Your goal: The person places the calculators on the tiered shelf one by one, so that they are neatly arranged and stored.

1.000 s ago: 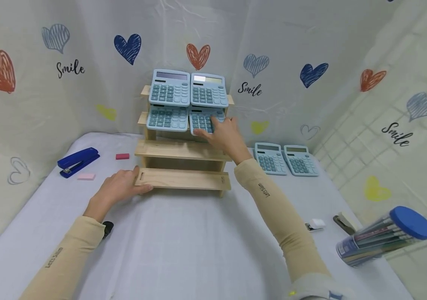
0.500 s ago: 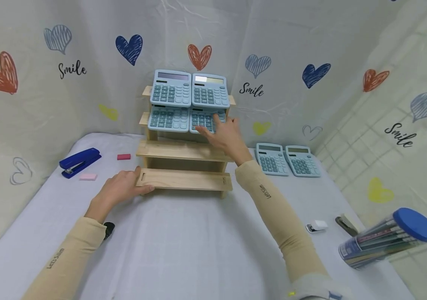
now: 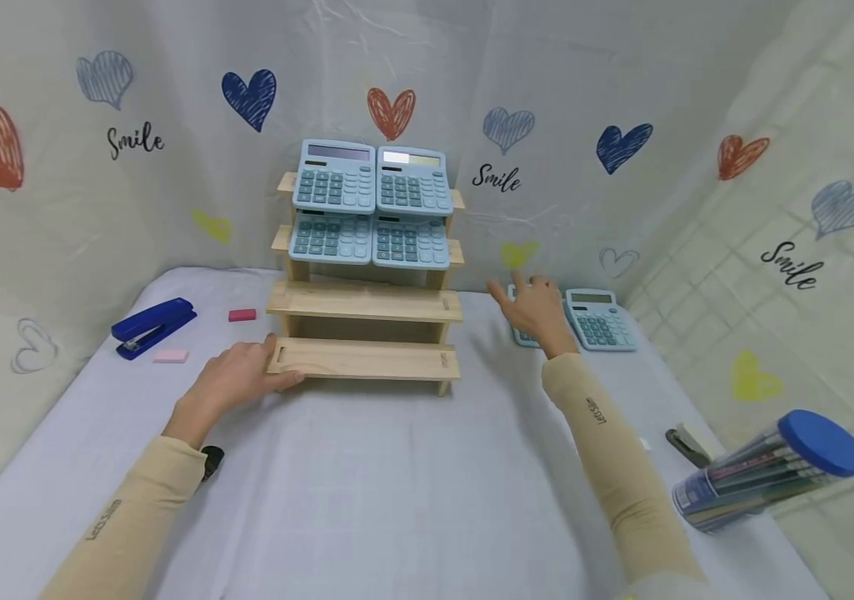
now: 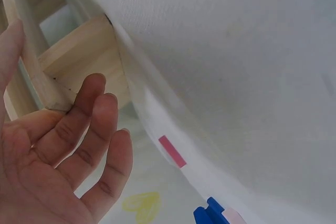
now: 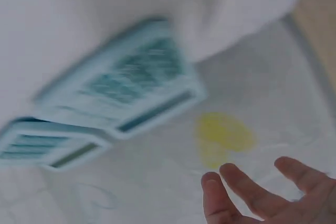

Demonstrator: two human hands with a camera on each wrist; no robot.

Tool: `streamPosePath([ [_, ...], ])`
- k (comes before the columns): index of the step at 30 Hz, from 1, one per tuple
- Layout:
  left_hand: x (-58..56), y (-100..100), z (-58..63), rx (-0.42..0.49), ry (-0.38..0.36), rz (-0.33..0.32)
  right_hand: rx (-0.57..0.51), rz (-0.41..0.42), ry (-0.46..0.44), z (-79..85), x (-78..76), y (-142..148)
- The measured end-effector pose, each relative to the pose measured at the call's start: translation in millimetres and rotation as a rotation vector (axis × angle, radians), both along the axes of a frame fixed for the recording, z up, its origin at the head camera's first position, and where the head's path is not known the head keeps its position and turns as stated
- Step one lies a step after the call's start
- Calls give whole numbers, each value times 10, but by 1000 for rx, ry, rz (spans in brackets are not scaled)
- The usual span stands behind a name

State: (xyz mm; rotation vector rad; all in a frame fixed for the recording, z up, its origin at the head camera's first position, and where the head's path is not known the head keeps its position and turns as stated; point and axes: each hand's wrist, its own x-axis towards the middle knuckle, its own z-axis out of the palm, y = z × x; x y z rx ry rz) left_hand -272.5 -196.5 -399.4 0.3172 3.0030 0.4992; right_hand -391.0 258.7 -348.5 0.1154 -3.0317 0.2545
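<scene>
A tiered wooden shelf rack (image 3: 367, 358) stands in the head view. My left hand (image 3: 235, 379) grips the left end of its lowest board, the thumb along the front edge; in the left wrist view the fingers (image 4: 107, 140) bend around the wooden corner. Two light blue calculators (image 3: 333, 175) lean on the top tier and two more calculators (image 3: 410, 242) on the tier below. My right hand (image 3: 535, 312), fingers spread and holding nothing, is over the nearer of two calculators (image 5: 126, 82) on the table at the right. The other calculator (image 3: 601, 321) lies beside it.
Left of the rack lie a blue stapler (image 3: 152, 327), a red eraser (image 3: 242, 315) and a pink eraser (image 3: 170, 356). At the right are a small dark stapler (image 3: 687, 448) and a tilted-looking tub of pencils (image 3: 767, 475) with a blue lid. A heart-printed curtain (image 3: 427, 67) hangs behind.
My right hand has left the right calculator on the second tier and moved right, over the table calculators. That calculator now sits level beside its neighbour. My left hand stays on the rack.
</scene>
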Motion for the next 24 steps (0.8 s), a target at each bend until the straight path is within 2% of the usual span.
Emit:
streamPosePath([
  [5, -8, -12, -16, -6, -14, 6, 37, -63, -169, -269, -76, 470],
  [9, -23, 0, -17, -7, -19, 8, 39, -99, -266, -358, -120, 686],
  [16, -26, 4, -24, 11, -29, 6, -14, -143, -355, -428, -179, 729],
  [24, -14, 11, 4, -3, -24, 15, -38, -189, -395, -510, -209, 628],
])
